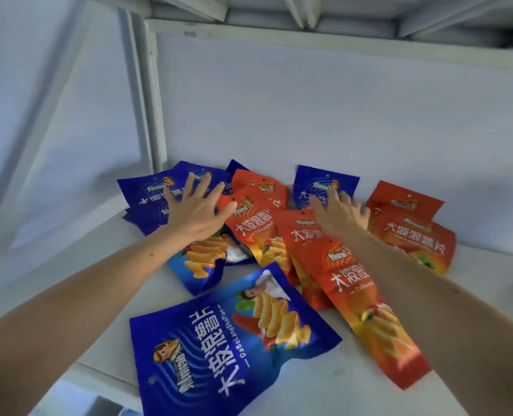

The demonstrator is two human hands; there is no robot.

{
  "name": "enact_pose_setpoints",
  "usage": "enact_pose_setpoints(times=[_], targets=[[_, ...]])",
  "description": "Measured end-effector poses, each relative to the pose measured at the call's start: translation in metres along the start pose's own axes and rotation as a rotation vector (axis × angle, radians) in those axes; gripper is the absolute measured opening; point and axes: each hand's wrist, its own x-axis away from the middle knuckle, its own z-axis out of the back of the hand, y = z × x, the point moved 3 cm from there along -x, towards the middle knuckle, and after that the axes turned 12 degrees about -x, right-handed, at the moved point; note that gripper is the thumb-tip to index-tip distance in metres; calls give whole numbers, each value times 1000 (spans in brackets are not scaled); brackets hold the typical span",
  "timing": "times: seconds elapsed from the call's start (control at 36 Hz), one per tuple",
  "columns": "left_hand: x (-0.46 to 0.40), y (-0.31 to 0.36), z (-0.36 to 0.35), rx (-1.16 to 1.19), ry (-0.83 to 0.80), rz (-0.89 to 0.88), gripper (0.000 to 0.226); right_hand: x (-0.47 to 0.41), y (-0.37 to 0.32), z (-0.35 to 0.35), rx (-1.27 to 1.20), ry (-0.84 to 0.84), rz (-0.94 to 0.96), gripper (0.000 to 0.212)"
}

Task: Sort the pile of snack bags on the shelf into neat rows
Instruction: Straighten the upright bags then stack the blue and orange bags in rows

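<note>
1. Snack bags (pixel 279 235), blue and orange, lie jumbled mid-frame on the white shelf (pixel 324 385).
2. Left hand (pixel 196 210) lies flat on the blue bags at centre left, fingers (pixel 202 183) spread.
3. Right hand (pixel 340 214) reaches over the orange bags, fingers loosely spread, gripping nothing.

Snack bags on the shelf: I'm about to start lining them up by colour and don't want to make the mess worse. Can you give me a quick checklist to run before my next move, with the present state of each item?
1. Both hands free: ok. Left hand and right hand are spread open over the pile.
2. Colours separated: not ok. Blue bags sit left, but one blue bag lies behind the red bags.
3. Bags lying singly: not ok, several overlap.
4. Front of the shelf clear for a row: not ok. A loose blue bag and a long red bag lie askew there.
5. Bags undamaged: cannot tell.
</note>
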Motion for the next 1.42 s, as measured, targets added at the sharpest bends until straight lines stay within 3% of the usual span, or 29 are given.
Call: enact_pose_setpoints(times=[0.11,0.19,0.25,0.33,0.53,0.81,0.92,1.03,1.25,1.42], targets=[[25,62,19,3,33,-216,78,13,69,34,131,40,-329,84],[58,101,19,7,-123,-455,90,32,100,45,-69,-25,-485,81],[79,119,11,-59,-210,-650,92,35,113,43,-152,-40,-556,85],[90,130,-7,-205,-190,-810,94,32,116,33,-115,-76,-551,86],[62,120,-8,-299,-74,-668,94,38,77,21,-323,-157,-247,69],[34,134,7,-143,-105,-623,99,76,122,59,-486,29,-236,72],[33,178,29,-138,-114,-649,94,114,154,92,-277,43,-215,51],[47,233,43,-171,-76,-747,92,147,201,112,-236,64,-291,63],[99,357,56,-90,3,-881,75,205,286,164,-141,64,-286,58],[138,438,60,18,-90,-888,72,242,346,201,-100,50,-265,57]])
